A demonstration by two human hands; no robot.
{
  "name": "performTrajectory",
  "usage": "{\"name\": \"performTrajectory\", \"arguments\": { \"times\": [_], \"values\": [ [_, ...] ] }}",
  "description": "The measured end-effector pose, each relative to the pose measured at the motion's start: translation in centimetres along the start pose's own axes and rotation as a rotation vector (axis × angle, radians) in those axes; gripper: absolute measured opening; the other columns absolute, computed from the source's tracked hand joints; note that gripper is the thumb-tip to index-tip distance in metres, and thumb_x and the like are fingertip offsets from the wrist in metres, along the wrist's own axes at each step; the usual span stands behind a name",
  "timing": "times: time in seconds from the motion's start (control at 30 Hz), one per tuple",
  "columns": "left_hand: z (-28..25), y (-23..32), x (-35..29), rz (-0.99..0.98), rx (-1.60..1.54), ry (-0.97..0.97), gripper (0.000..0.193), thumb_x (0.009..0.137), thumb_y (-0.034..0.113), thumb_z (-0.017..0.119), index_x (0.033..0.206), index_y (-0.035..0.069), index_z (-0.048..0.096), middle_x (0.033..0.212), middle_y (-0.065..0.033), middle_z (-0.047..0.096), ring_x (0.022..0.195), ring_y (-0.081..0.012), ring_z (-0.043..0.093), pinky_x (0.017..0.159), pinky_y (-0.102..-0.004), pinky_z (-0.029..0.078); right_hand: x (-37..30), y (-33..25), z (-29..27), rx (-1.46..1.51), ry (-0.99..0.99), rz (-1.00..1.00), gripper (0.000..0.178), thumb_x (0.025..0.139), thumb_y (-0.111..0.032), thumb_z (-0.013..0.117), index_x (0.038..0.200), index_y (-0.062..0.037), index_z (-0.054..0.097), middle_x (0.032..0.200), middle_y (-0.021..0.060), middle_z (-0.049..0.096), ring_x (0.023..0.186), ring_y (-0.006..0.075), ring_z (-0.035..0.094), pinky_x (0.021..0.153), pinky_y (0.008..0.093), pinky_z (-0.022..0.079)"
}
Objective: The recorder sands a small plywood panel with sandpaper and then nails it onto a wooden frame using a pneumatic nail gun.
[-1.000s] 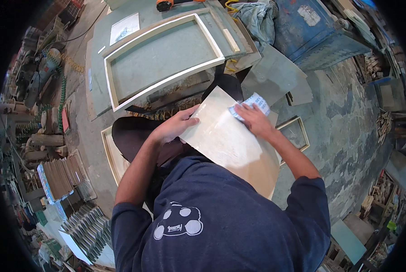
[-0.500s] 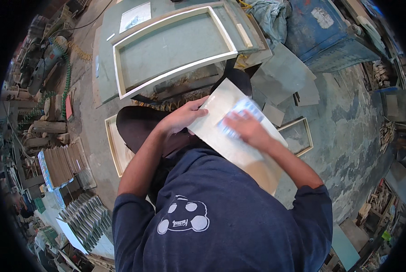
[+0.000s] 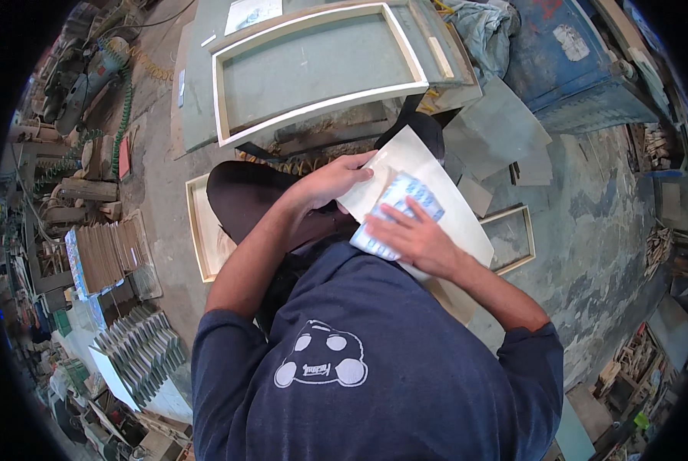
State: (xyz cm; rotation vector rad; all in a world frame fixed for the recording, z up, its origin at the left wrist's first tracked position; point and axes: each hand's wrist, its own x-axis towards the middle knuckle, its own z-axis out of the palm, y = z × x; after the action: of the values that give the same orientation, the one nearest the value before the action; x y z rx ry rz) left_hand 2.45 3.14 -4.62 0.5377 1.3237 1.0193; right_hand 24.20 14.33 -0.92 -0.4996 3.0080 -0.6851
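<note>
A thin, pale rectangular panel (image 3: 463, 223) lies tilted across my lap, one corner pointing away from me. My left hand (image 3: 332, 183) is closed on its left edge, thumb on top and the other fingers mostly hidden. On the panel's face is a crumpled blue-and-white printed sheet (image 3: 428, 198), perhaps sandpaper, whose underside does not show. My right hand (image 3: 419, 240) lies flat on this sheet with its fingers stretched and slightly apart, pressing it against the panel. The sheet's near corner reaches the panel's edge by my shirt.
Ahead, a light wooden frame (image 3: 321, 104) rests on a low grey-green table (image 3: 198, 100). Smaller frames lie by my left knee (image 3: 198, 230) and right side (image 3: 530, 230). A blue metal box (image 3: 590, 73) stands far right, near grey sheets (image 3: 497, 127). Stacked brown boards (image 3: 109, 257) are left.
My right hand and the printed sheet have slid toward me and slightly left over the panel. My left hand keeps its hold. The whole view has shifted slightly.
</note>
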Motion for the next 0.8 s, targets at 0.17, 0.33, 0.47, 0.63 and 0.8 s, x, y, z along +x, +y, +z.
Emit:
{"name": "performTrajectory", "arguments": {
  "times": [0.17, 0.33, 0.47, 0.63, 0.8],
  "values": [
    [0.0, -0.8, 0.4, -0.011, -0.034, 0.022, 0.048, 0.100, 0.012, 0.044, 0.146, 0.007, 0.035, 0.126, -0.0087, 0.058, 0.102, -0.0121, 0.060, 0.087, -0.0270, 0.049, -0.5, 0.0, 1.2, -0.042, 0.037, 0.093, 0.071, 0.073, -0.021, 0.069, 0.140, -0.0160, 0.045, 0.147, 0.0015, 0.042, 0.136, 0.0229, 0.038, 0.112, 0.0537, 0.024],
    [0.6, 0.9, -0.6, 0.043, -0.074, 0.038, 0.047, 0.100, 0.013, 0.044, 0.146, 0.006, 0.036, 0.126, -0.0081, 0.058, 0.101, -0.0114, 0.059, 0.086, -0.0274, 0.049, -0.7, 5.6, 2.0, -0.109, 0.113, 0.329, 0.061, 0.082, -0.009, 0.058, 0.141, -0.0147, 0.043, 0.147, 0.0032, 0.043, 0.136, 0.0276, 0.038, 0.109, 0.0553, 0.028],
    [0.7, 0.4, -1.4, 0.152, -0.086, -0.052, 0.060, 0.091, 0.005, 0.054, 0.147, 0.006, 0.033, 0.126, -0.0078, 0.057, 0.102, -0.0111, 0.059, 0.084, -0.0263, 0.049, 0.3, 7.2, 2.2, -0.015, 0.172, 0.364, 0.060, 0.083, -0.007, 0.059, 0.140, -0.0181, 0.044, 0.147, 0.0038, 0.042, 0.133, 0.0280, 0.042, 0.106, 0.0566, 0.031],
    [1.1, -0.4, -3.8, 0.063, -0.083, -0.041, 0.069, 0.085, 0.002, 0.057, 0.148, 0.009, 0.028, 0.122, -0.0074, 0.057, 0.099, -0.0132, 0.059, 0.069, -0.0261, 0.056, 2.7, 7.2, 2.5, -0.065, 0.223, 0.320, 0.059, 0.085, -0.010, 0.059, 0.140, -0.0218, 0.044, 0.145, 0.0041, 0.044, 0.132, 0.0273, 0.043, 0.105, 0.0583, 0.031],
    [0.7, -0.3, -4.2, 0.035, -0.117, -0.013, 0.069, 0.084, 0.001, 0.056, 0.148, 0.010, 0.030, 0.118, -0.0059, 0.058, 0.091, -0.0092, 0.059, 0.058, -0.0219, 0.052, 4.0, 8.0, 2.3, -0.245, 0.200, 0.144, 0.056, 0.084, -0.018, 0.061, 0.139, -0.0202, 0.046, 0.144, 0.0017, 0.046, 0.133, 0.0267, 0.042, 0.103, 0.0616, 0.031]
  ]
}}
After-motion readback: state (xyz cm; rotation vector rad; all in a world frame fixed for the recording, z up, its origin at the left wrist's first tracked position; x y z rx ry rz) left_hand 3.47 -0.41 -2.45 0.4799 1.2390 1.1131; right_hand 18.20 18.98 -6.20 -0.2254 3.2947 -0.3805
